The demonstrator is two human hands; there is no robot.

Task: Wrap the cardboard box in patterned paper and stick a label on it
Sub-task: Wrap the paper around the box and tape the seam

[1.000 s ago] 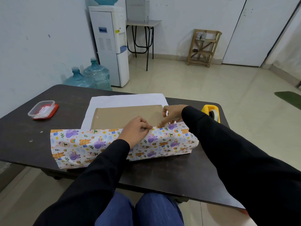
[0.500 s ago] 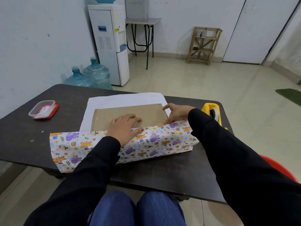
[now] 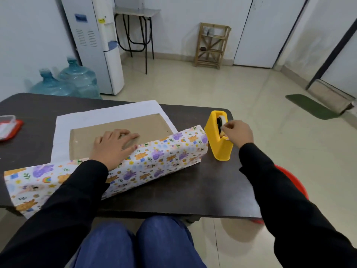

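A flat brown cardboard box (image 3: 146, 126) lies on the white back of the patterned paper (image 3: 154, 157), whose near flap is folded up over the box's front edge. My left hand (image 3: 114, 146) lies flat on the box top, fingers straight, pressing the paper's edge down. My right hand (image 3: 236, 133) is at the yellow tape dispenser (image 3: 218, 144) to the right of the box, fingertips pinching at the tape end on top of it. The tape itself is too small to make out.
The dark table (image 3: 193, 190) ends just right of the dispenser. A clear container with a red lid (image 3: 8, 127) sits at the far left. A red stool (image 3: 289, 182) shows under my right arm. Water bottles (image 3: 77, 80) and a dispenser unit stand beyond the table.
My right hand left the box's right corner and moved right to the tape dispenser. My left hand stayed flat on the box. The view has swung to the right.
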